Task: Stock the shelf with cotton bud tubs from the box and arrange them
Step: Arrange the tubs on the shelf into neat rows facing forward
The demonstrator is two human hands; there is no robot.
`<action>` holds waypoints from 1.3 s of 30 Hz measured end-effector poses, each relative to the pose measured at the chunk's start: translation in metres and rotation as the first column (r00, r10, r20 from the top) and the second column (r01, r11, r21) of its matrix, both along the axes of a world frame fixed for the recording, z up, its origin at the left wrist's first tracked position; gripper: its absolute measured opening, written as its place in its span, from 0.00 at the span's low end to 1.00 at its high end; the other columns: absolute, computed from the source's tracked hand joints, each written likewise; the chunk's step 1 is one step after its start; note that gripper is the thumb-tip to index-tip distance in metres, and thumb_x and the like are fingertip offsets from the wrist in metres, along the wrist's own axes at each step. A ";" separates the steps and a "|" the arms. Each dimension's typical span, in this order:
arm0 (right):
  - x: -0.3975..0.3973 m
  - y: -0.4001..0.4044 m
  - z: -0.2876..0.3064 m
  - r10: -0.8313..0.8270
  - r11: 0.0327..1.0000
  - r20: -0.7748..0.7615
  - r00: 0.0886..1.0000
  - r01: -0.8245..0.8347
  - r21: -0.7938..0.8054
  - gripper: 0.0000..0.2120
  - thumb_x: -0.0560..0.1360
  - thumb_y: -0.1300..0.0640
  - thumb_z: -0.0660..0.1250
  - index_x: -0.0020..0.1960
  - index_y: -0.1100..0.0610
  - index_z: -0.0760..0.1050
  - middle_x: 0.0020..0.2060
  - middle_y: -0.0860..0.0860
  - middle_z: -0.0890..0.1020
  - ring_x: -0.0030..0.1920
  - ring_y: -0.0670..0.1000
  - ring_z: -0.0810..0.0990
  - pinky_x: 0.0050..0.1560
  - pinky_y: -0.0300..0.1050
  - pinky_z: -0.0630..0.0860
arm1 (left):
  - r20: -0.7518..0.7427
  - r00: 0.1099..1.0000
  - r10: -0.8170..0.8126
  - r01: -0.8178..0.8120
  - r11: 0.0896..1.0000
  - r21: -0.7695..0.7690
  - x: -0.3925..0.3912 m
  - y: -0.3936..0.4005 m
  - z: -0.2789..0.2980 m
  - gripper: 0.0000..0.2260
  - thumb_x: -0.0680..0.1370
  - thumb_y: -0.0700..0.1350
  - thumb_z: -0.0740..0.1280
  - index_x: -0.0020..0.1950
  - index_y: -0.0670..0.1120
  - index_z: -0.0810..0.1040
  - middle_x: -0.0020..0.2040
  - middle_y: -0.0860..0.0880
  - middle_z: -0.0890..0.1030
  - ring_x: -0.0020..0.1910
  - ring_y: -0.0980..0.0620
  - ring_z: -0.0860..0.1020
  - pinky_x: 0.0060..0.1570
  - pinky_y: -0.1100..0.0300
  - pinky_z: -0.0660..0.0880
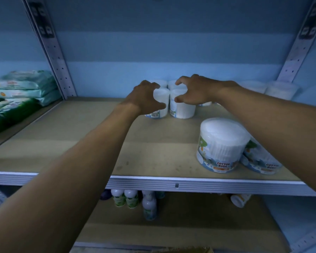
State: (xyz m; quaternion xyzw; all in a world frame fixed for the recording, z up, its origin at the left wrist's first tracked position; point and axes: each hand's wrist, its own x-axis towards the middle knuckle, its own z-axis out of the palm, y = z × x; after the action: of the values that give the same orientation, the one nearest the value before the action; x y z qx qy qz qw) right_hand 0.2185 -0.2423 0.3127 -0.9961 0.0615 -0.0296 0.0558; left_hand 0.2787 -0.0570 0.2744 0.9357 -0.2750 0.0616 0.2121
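One tub [161,103] is gripped by the curled fingers of the left hand [144,98]; the neighbouring tub [181,106] is gripped by the right hand [193,92]. Both tubs stand upright, side by side, deep on the shelf [80,143]. Two more tubs [221,145] stand near its front edge.

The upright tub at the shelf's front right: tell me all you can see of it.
The front tub is a round, clear plastic container packed with white cotton buds, lid on. A blue and green picture label wraps its base, reading COTTON BUDS. It stands upright on the shelf near the front edge. A tilted tub leans against its right side. No hand touches it.
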 end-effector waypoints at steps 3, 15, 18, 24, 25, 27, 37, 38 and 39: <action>0.010 0.002 -0.002 0.016 1.000 -0.033 0.999 -0.017 -0.024 0.35 0.74 0.38 0.66 0.77 0.42 0.59 0.74 0.55 0.66 0.70 0.60 0.70 0.67 0.56 0.70 | 0.003 1.000 -0.004 0.004 1.000 -0.023 0.003 -0.010 -0.004 0.27 0.72 0.56 0.71 0.69 0.49 0.74 0.71 0.45 0.71 0.69 0.42 0.70 0.64 0.50 0.70; 0.024 -0.001 -0.016 0.047 0.998 -0.014 0.999 -0.048 -0.049 0.29 0.78 0.49 0.64 0.77 0.43 0.61 0.76 0.52 0.66 0.73 0.57 0.67 0.66 0.49 0.69 | 0.111 0.994 0.002 0.004 0.999 -0.052 0.013 -0.022 -0.023 0.21 0.80 0.46 0.64 0.73 0.51 0.72 0.72 0.44 0.72 0.71 0.43 0.69 0.69 0.52 0.67; 0.021 0.000 -0.016 0.047 0.999 0.001 0.999 -0.047 -0.028 0.28 0.78 0.50 0.64 0.76 0.42 0.63 0.76 0.51 0.67 0.72 0.56 0.67 0.65 0.47 0.69 | 0.109 0.994 0.000 0.007 0.998 -0.068 0.009 -0.020 -0.021 0.20 0.81 0.45 0.64 0.73 0.51 0.72 0.73 0.45 0.71 0.71 0.45 0.69 0.69 0.56 0.65; 0.007 0.006 -0.014 0.052 0.999 -0.004 0.999 -0.052 0.009 0.28 0.75 0.51 0.66 0.74 0.39 0.66 0.74 0.47 0.69 0.71 0.54 0.69 0.66 0.47 0.70 | 0.108 0.994 0.005 0.000 0.999 -0.042 -0.001 -0.009 -0.007 0.20 0.79 0.48 0.68 0.72 0.54 0.74 0.72 0.49 0.73 0.71 0.48 0.70 0.66 0.58 0.66; 0.004 0.007 -0.013 0.057 0.998 -0.008 0.998 -0.056 0.017 0.28 0.75 0.51 0.66 0.74 0.39 0.65 0.74 0.47 0.68 0.71 0.54 0.69 0.65 0.46 0.70 | 0.103 0.995 0.011 -0.008 1.000 -0.028 -0.004 -0.006 -0.005 0.20 0.79 0.49 0.68 0.71 0.55 0.74 0.72 0.50 0.73 0.71 0.49 0.70 0.66 0.59 0.66; -0.003 0.012 -0.011 0.073 0.997 -0.010 0.997 -0.072 0.028 0.28 0.76 0.52 0.66 0.74 0.40 0.65 0.75 0.46 0.68 0.72 0.53 0.68 0.63 0.44 0.69 | 0.099 0.995 0.022 -0.022 1.000 -0.001 -0.011 0.000 0.001 0.20 0.78 0.51 0.70 0.70 0.56 0.75 0.71 0.50 0.74 0.69 0.49 0.71 0.64 0.58 0.68; -0.048 0.047 -0.003 0.109 0.993 -0.014 0.994 -0.108 0.044 0.24 0.76 0.44 0.67 0.71 0.37 0.68 0.73 0.47 0.70 0.70 0.53 0.70 0.61 0.46 0.70 | 0.068 0.997 0.041 -0.045 0.998 0.048 -0.046 0.037 0.013 0.21 0.73 0.53 0.74 0.66 0.59 0.78 0.67 0.52 0.76 0.66 0.51 0.73 0.58 0.59 0.71; -0.053 0.051 -0.003 0.116 0.992 -0.012 0.993 -0.115 0.053 0.24 0.76 0.43 0.67 0.71 0.37 0.69 0.73 0.47 0.70 0.69 0.53 0.71 0.60 0.45 0.70 | 0.070 0.997 0.040 -0.043 0.998 0.047 -0.050 0.042 0.013 0.21 0.73 0.53 0.74 0.65 0.59 0.78 0.66 0.53 0.76 0.66 0.51 0.73 0.58 0.59 0.70; -0.057 0.053 -0.002 0.124 0.991 -0.010 0.992 -0.123 0.061 0.23 0.76 0.42 0.67 0.70 0.38 0.70 0.73 0.47 0.70 0.69 0.53 0.71 0.60 0.45 0.69 | 0.077 0.996 0.038 -0.042 0.998 0.050 -0.053 0.046 0.013 0.21 0.72 0.53 0.74 0.65 0.59 0.78 0.66 0.53 0.76 0.66 0.51 0.72 0.58 0.59 0.70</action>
State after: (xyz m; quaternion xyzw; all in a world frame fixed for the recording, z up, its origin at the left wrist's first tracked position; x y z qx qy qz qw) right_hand 0.1619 -0.1889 0.3105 -0.9960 0.0010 -0.0174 0.0871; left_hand 0.2253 -0.0111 0.2871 0.9432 -0.2655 0.0942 0.1761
